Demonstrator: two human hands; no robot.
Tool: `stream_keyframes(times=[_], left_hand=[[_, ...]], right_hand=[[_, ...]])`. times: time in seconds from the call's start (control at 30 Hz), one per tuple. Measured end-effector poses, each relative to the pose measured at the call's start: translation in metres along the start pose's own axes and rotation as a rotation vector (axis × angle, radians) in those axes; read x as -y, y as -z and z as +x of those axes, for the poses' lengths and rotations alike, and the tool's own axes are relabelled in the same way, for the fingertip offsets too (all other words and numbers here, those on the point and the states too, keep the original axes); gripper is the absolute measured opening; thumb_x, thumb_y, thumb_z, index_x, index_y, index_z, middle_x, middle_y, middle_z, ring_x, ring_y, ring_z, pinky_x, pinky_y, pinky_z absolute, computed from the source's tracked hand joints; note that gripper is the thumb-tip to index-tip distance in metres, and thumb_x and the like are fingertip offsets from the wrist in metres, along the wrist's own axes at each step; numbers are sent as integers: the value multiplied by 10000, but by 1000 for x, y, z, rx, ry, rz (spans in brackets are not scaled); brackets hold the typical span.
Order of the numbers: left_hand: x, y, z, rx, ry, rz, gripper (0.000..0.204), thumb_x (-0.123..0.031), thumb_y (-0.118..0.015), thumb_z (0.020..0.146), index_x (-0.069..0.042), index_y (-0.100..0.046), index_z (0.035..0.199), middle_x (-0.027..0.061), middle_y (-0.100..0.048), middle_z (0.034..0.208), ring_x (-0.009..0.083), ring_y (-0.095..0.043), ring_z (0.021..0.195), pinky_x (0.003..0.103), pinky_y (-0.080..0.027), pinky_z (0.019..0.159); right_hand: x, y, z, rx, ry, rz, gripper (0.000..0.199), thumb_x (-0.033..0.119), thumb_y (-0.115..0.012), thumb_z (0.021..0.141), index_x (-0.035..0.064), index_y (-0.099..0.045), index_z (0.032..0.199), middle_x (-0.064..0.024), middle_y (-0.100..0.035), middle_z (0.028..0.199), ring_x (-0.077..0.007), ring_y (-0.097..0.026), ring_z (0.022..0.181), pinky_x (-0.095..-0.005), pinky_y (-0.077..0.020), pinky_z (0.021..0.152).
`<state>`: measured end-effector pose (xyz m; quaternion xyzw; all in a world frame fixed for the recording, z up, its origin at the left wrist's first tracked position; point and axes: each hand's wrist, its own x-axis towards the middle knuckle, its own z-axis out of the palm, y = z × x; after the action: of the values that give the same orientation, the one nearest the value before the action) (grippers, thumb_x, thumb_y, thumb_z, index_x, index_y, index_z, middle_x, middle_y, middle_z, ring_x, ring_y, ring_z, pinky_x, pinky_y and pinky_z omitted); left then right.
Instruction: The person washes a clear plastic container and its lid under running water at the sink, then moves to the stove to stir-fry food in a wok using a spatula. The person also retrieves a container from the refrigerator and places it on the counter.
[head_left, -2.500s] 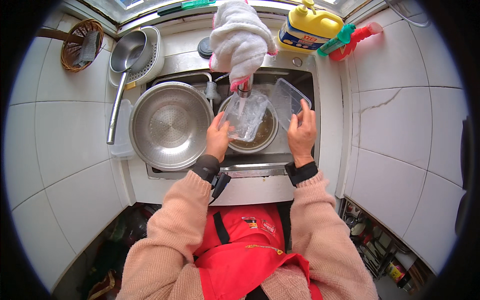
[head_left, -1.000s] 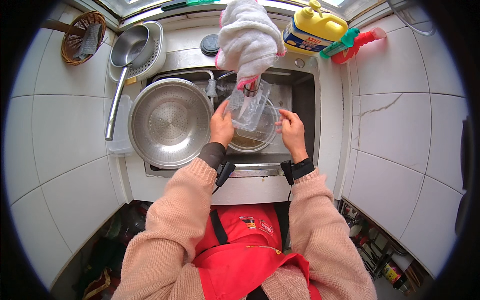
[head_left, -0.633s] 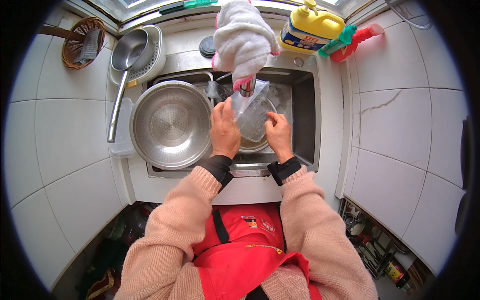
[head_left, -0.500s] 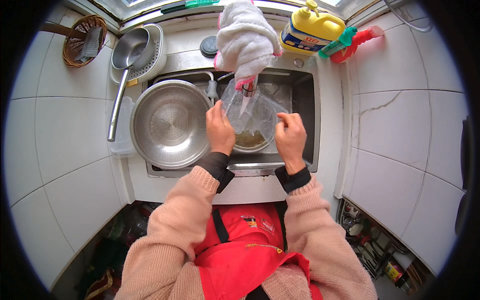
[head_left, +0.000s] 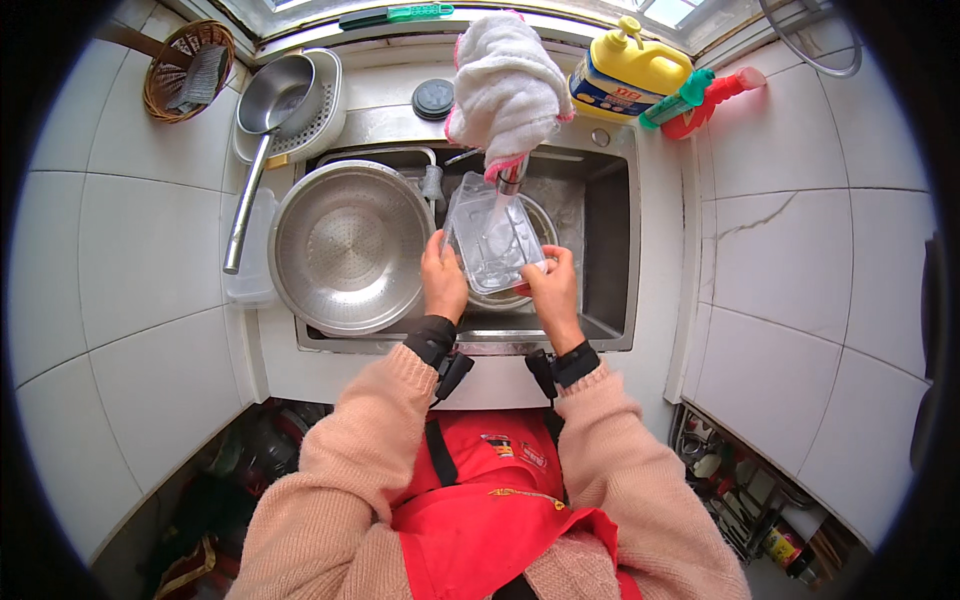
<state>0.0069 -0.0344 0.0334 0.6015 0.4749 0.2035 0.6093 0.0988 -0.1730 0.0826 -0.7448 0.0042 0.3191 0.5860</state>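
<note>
Both of my hands hold a clear plastic container [head_left: 492,235] over the steel sink [head_left: 600,250]. My left hand [head_left: 443,283] grips its left edge and my right hand [head_left: 551,287] grips its lower right corner. The container sits under the tap [head_left: 512,175], which is draped with a white and pink cloth [head_left: 505,85]. Water appears to run into the container. Beneath it lies a round bowl [head_left: 520,296], mostly hidden.
A large steel bowl [head_left: 350,245] fills the sink's left side. A ladle [head_left: 262,130] rests in a white colander at the back left, beside a wicker basket [head_left: 185,70]. A yellow detergent jug [head_left: 625,75] and a red bottle [head_left: 712,100] stand at the back right.
My right hand let go of the container's lid area and came back to grip it. The container has shifted from tilted and turned to held flatter under the tap with both hands.
</note>
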Motion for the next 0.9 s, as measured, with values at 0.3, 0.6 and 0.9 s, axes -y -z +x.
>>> stream_keyframes(times=[0.3, 0.6, 0.9], left_hand=[[-29, 20, -10, -61, -272, 277, 371, -101, -479, 1003, -12, -498, 1362, 229, -529, 1277, 381, -533, 1181, 424, -423, 1013], [-28, 35, -8, -117, -353, 314, 359, -111, -470, 1016, -16, -502, 1361, 214, -534, 1266, 368, -538, 1175, 413, -429, 1006], [1, 14, -2, 132, 173, -2, 401, -220, -469, 1045, -40, -478, 1403, 93, -588, 1250, 171, -604, 1033, 311, -535, 766]], right_hand=[[-1, -11, 37, 354, -291, 207, 327, 181, -705, 906, 17, -543, 1137, -91, -658, 921, -212, -692, 786, -322, -590, 666], [-3, -27, 40, 330, -182, 364, 220, 58, -638, 917, 16, -504, 1086, -135, -683, 950, -226, -697, 802, -342, -595, 680], [10, 5, 9, 181, 114, 136, 131, 48, -586, 956, 35, -471, 1017, -118, -677, 960, -172, -677, 800, -302, -573, 667]])
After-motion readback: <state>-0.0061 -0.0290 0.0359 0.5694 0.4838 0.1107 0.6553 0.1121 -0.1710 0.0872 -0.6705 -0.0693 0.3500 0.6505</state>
